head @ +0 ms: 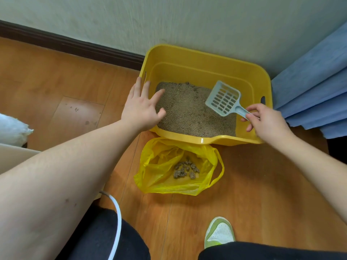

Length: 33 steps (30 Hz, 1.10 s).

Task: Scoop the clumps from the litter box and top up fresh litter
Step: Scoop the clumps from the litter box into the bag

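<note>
The box (204,59) is smooth, glossy yellow plastic holding grainy, matt tan litter (189,113). In it a scoop (223,99) of pale blue-grey slotted plastic. Just before the box, a thin, crinkled, shiny yellow plastic bag (161,171) with rough grey clumps (185,168). Under the box, a smooth wood-look floor (253,184); right of it, matt blue cloth (311,91).

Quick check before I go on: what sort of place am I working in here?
Most likely a room corner in a home: wood-look floor meeting a pale wall with dark baseboard, a blue curtain at the right, and a yellow litter box against the wall.
</note>
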Tool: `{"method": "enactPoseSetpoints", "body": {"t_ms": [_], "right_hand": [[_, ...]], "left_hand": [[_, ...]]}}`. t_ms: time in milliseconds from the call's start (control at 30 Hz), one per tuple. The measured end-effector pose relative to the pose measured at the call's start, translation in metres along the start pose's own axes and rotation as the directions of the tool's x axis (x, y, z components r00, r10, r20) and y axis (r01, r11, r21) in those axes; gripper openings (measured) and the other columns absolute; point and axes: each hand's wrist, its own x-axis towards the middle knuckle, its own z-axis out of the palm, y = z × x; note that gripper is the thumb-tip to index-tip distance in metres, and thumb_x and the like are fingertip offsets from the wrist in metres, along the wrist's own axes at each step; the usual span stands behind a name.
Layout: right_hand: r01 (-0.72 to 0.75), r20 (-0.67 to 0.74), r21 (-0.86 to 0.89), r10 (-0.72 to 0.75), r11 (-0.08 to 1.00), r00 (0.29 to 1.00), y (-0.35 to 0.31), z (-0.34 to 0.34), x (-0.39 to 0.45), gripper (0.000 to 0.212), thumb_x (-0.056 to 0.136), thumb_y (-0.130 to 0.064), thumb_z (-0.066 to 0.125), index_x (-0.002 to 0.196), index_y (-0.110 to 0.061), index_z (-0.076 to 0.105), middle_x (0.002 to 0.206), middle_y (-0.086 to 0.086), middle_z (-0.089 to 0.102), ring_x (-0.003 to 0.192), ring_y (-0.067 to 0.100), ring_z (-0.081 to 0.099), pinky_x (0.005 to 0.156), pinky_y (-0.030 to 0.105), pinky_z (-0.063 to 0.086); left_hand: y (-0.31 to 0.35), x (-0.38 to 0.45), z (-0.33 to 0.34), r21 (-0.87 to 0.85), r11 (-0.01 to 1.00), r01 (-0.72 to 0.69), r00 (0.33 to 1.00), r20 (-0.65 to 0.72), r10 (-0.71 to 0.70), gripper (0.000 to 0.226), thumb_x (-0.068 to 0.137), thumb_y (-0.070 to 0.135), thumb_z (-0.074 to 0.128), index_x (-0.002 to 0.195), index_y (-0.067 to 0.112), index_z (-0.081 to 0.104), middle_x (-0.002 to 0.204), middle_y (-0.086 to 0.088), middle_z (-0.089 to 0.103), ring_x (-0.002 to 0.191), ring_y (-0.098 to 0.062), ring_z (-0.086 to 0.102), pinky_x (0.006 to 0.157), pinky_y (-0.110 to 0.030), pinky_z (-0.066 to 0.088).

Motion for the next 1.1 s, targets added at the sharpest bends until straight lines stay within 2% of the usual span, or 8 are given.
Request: {"method": "enactPoseSetpoints", "body": {"t_ms": [133,233,433,500,733,933,1100], "right_hand": [[-0.168,0.194,-0.043,0.173,0.985,0.966,0.010,-0.008,0.048,0.025,0.099,-0.021,0.051,0.117,-0.008,0.062,0.081,0.000,0.070,0.039,0.000,0.054,0.041,0.021,0.043],[-0.227,0.260,-0.033,0.228,0.973,0.938,0.008,-0.011,0.070,0.027,0.099,-0.022,0.051,0.119,-0.007,0.062,0.079,0.001,0.069,0.034,0.001,0.049,0.039,0.018,0.041],[-0.190,0.327,0.187,0.121,0.964,0.937,-0.024,0.020,0.087,0.024,0.099,-0.020,0.051,0.118,-0.012,0.062,0.087,0.006,0.074,0.045,0.007,0.047,0.039,0.019,0.037],[-0.162,0.330,0.196,0.090,0.967,0.940,-0.038,0.036,0.093,0.024,0.099,-0.020,0.051,0.117,-0.013,0.064,0.085,0.005,0.074,0.044,0.008,0.046,0.036,0.019,0.035],[-0.066,0.351,-0.110,0.101,0.992,0.931,-0.053,0.048,0.118,0.023,0.098,-0.022,0.051,0.111,-0.012,0.068,0.079,-0.001,0.074,0.043,0.009,0.049,0.043,0.020,0.037],[-0.028,0.336,-0.286,0.128,0.958,0.933,-0.019,0.013,0.133,0.021,0.097,-0.020,0.053,0.102,-0.015,0.072,0.077,0.000,0.073,0.046,0.011,0.049,0.046,0.022,0.035],[0.002,0.354,-0.402,0.154,0.916,0.923,0.004,-0.011,0.138,0.020,0.098,-0.024,0.052,0.098,-0.019,0.071,0.068,-0.009,0.066,0.050,0.014,0.050,0.047,0.025,0.033]], "left_hand": [[-0.001,0.000,0.001,0.003,1.000,-0.005,1.000,-0.010,0.005,0.066,0.089,0.060,0.023,0.151,0.037,0.024,0.161,-0.017,0.015,0.149,-0.038,-0.006,0.120,-0.052,0.005],[-0.001,0.001,0.003,0.016,1.000,-0.003,1.000,-0.006,0.003,0.066,0.089,0.060,0.025,0.151,0.038,0.024,0.162,-0.016,0.015,0.149,-0.037,-0.007,0.120,-0.051,0.004],[0.000,0.001,0.002,0.015,1.000,0.008,1.000,-0.006,-0.008,0.066,0.089,0.060,0.024,0.151,0.038,0.025,0.161,-0.015,0.016,0.150,-0.036,-0.008,0.120,-0.052,0.005],[0.000,0.001,0.001,0.012,1.000,0.015,1.000,0.000,-0.015,0.066,0.089,0.060,0.024,0.151,0.038,0.024,0.162,-0.015,0.016,0.150,-0.036,-0.008,0.120,-0.052,0.005],[0.000,0.001,0.001,0.020,1.000,0.021,1.000,-0.003,-0.021,0.062,0.090,0.057,0.029,0.150,0.039,0.025,0.161,-0.014,0.017,0.150,-0.036,-0.007,0.120,-0.051,0.006],[0.000,0.001,0.001,0.018,0.999,0.027,1.000,-0.009,-0.027,0.063,0.090,0.057,0.029,0.150,0.038,0.025,0.162,-0.014,0.017,0.150,-0.036,-0.006,0.120,-0.051,0.006],[0.001,0.001,0.002,0.023,0.999,0.031,0.999,-0.009,-0.030,0.065,0.089,0.057,0.029,0.151,0.038,0.026,0.162,-0.014,0.017,0.150,-0.036,-0.005,0.120,-0.051,0.007]]}}
